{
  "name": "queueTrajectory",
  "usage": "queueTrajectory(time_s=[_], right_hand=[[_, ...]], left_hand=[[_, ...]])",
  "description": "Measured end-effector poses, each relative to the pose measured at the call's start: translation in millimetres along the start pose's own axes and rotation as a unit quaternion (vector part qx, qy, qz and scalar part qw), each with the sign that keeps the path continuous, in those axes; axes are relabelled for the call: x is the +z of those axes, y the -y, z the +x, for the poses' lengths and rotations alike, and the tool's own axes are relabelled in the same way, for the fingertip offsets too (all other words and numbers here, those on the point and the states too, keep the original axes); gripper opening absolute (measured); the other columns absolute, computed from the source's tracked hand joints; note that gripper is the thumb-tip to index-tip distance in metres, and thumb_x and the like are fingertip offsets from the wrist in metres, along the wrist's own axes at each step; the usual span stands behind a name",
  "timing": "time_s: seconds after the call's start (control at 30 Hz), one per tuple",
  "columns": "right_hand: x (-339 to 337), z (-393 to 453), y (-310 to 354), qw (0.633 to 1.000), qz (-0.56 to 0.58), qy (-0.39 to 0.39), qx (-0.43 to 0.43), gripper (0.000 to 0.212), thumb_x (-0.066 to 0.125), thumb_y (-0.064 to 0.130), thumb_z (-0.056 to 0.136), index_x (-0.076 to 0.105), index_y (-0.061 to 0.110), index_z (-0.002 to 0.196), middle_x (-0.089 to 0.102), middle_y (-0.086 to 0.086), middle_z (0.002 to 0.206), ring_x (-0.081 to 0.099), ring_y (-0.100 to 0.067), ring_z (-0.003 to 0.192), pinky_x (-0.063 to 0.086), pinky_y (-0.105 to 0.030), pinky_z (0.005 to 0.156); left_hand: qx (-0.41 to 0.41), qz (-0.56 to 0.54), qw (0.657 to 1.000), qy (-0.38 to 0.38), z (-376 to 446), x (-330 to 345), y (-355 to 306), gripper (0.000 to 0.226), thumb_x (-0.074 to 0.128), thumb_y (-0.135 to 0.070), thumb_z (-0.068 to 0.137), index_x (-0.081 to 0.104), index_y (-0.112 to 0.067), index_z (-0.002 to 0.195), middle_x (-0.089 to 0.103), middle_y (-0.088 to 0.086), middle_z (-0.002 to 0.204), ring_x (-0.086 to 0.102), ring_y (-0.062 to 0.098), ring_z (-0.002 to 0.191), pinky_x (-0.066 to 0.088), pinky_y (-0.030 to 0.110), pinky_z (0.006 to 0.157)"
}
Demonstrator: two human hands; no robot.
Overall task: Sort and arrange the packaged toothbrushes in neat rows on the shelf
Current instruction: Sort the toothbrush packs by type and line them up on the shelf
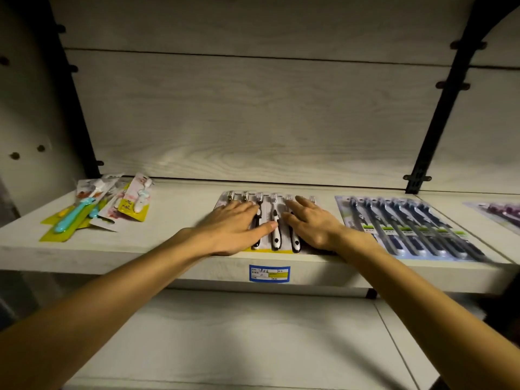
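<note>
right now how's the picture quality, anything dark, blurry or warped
Head view: dim overall, with corners falling to near black; the shelf edge bows and the uprights lean, wide-angle distortion. The dark-handled toothbrush pack smears toward the right edge. Both hands, left and right, look slightly soft, flat on the black-and-white pack. The price label text is unreadable.

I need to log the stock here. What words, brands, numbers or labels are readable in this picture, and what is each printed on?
Nothing reads clearly.
Blue-bordered shelf tag on the shelf front edge: printed rows and a yellow field, too small to read.
Yellow pack in the left pile: large characters, blurred.
Green labels on the dark multipack: too small.
Black-and-white toothbrush pack under both hands: print not legible.
</note>
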State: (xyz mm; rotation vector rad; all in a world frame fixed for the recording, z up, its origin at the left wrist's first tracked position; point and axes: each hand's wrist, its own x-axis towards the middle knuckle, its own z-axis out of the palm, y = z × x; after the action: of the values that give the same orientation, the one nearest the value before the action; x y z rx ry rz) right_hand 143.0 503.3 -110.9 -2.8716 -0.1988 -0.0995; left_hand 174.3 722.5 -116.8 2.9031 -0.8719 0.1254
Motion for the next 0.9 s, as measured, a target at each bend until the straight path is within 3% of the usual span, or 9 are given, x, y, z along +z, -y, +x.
queueTrajectory(time_s=[0.13, 0.23, 0.33, 0.47, 0.57, 0.73, 0.9], right_hand=[[-4.0, -4.3, 1.0, 1.0, 0.014, -0.004, 0.012, 0.061, 0.026, 0.054, 0.104, 0.021, 0.025, 0.158, 0.006, -0.002, 0.167, 0.003, -0.022, 0.154, 0.006, -0.042, 0.123], [-13.6, -3.5, 13.6, 0.998, -0.007, -0.054, 0.017, 0.056, 0.028, 0.051, 0.104, 0.037, 0.023, 0.152, 0.02, -0.003, 0.165, 0.016, -0.023, 0.151, 0.017, -0.051, 0.122], [-25.8, 4.9, 38.3, 0.996, -0.022, -0.089, 0.007, 0.051, 0.033, 0.046, 0.105, 0.047, 0.019, 0.146, 0.035, -0.008, 0.158, 0.032, -0.025, 0.145, 0.029, -0.042, 0.117], [-44.1, 8.1, 43.3, 0.987, 0.042, -0.135, 0.073, 0.043, 0.048, 0.019, 0.101, 0.05, 0.008, 0.143, 0.05, -0.015, 0.146, 0.05, -0.033, 0.131, 0.039, -0.034, 0.105], [-51.2, -5.5, 24.5, 0.971, 0.093, -0.172, 0.141, 0.042, 0.048, 0.002, 0.095, 0.056, 0.002, 0.137, 0.057, -0.017, 0.14, 0.055, -0.033, 0.126, 0.041, -0.033, 0.103], [-34.1, -24.3, 14.1, 0.978, 0.081, -0.107, 0.157, 0.042, 0.05, 0.018, 0.102, 0.052, 0.003, 0.141, 0.054, -0.016, 0.143, 0.054, -0.032, 0.127, 0.043, -0.04, 0.107], [-23.2, -37.0, 12.8, 0.987, -0.012, -0.09, 0.13, 0.034, 0.042, 0.028, 0.103, 0.062, 0.011, 0.125, 0.065, -0.015, 0.125, 0.061, -0.033, 0.108, 0.05, -0.044, 0.093]], left_hand=[[0.012, -0.053, 0.998, -0.027, 0.2, -2.4, -2.1, 0.104, 0.008, -0.091, 0.079, 0.025, -0.024, 0.156, 0.026, -0.002, 0.163, 0.022, 0.019, 0.15, 0.024, 0.05, 0.12], [0.033, -0.102, 0.991, -0.079, -5.2, -12.2, 8.3, 0.083, 0.02, -0.08, 0.09, 0.034, -0.028, 0.153, 0.03, -0.004, 0.161, 0.025, 0.017, 0.148, 0.025, 0.05, 0.12], [0.058, -0.096, 0.987, -0.113, -14.9, -26.2, 33.6, 0.062, 0.032, -0.066, 0.098, 0.047, -0.028, 0.145, 0.041, -0.001, 0.153, 0.037, 0.018, 0.141, 0.031, 0.04, 0.113], [0.066, -0.098, 0.99, -0.075, -28.6, -35.0, 65.3, 0.059, 0.038, -0.064, 0.097, 0.054, -0.023, 0.137, 0.047, 0.001, 0.146, 0.046, 0.019, 0.13, 0.042, 0.038, 0.101], [0.086, -0.095, 0.989, -0.074, -23.9, -41.3, 64.1, 0.057, 0.043, -0.064, 0.096, 0.058, -0.022, 0.133, 0.054, -0.002, 0.136, 0.052, 0.017, 0.119, 0.048, 0.038, 0.093], [0.129, -0.063, 0.986, -0.083, 9.5, -49.4, 24.8, 0.055, 0.045, -0.064, 0.095, 0.058, -0.024, 0.131, 0.055, -0.001, 0.136, 0.054, 0.02, 0.118, 0.047, 0.039, 0.094], [0.114, 0.008, 0.991, -0.066, 51.3, -44.1, -7.7, 0.063, 0.041, -0.066, 0.095, 0.052, -0.02, 0.137, 0.052, 0.005, 0.143, 0.05, 0.029, 0.127, 0.042, 0.042, 0.096]])
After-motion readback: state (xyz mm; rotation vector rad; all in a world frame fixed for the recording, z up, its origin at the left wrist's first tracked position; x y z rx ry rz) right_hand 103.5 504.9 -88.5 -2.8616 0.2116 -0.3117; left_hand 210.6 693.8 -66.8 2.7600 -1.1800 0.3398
